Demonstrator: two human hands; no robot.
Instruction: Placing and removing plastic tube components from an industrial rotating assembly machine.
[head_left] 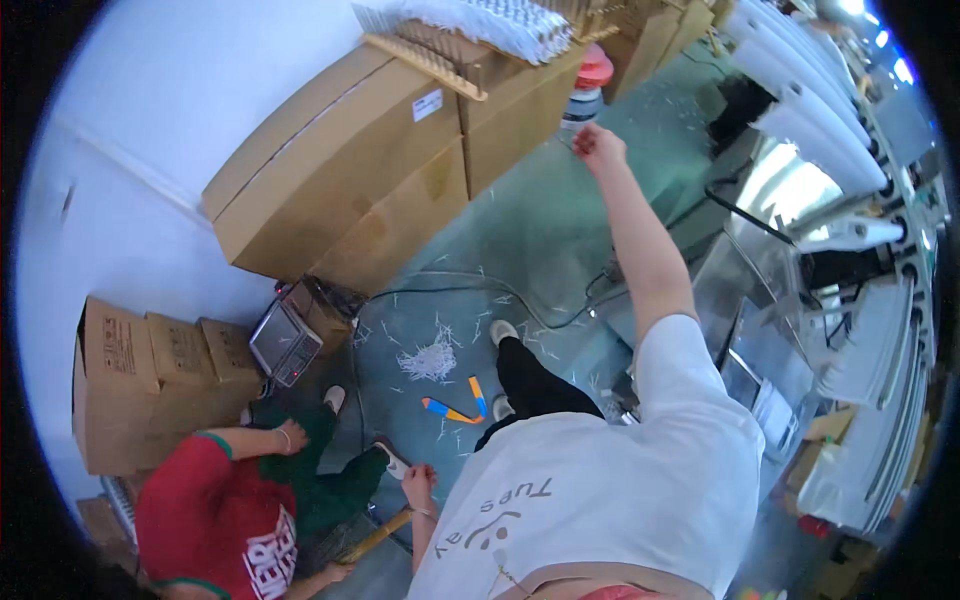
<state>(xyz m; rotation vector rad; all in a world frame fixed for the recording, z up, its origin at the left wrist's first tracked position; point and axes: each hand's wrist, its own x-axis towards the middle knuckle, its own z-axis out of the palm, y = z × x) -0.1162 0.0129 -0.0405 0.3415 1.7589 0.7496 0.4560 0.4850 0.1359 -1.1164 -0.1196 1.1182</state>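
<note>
My right arm stretches far forward over the floor. My right hand (600, 147) is closed in a pinch near a white bucket (583, 106) with red items (595, 68) on top. A faint thin line shows by its fingertips, too small to name. My left hand (420, 486) is low beside my white shirt, its fingers curled; anything inside them is hidden. On the floor between my hands lie a heap of thin white strips (428, 360) and two orange-and-blue slim pieces (452, 410) (478, 397) set in a V.
Large cardboard boxes (340, 160) line the wall, with a wooden rack of pegs (425, 65) on top. A co-worker in red (215, 510) sits at the left, near a grey device with a screen (285, 338). A black cable (450, 289) crosses the floor. White rolls (815, 130) fill the right.
</note>
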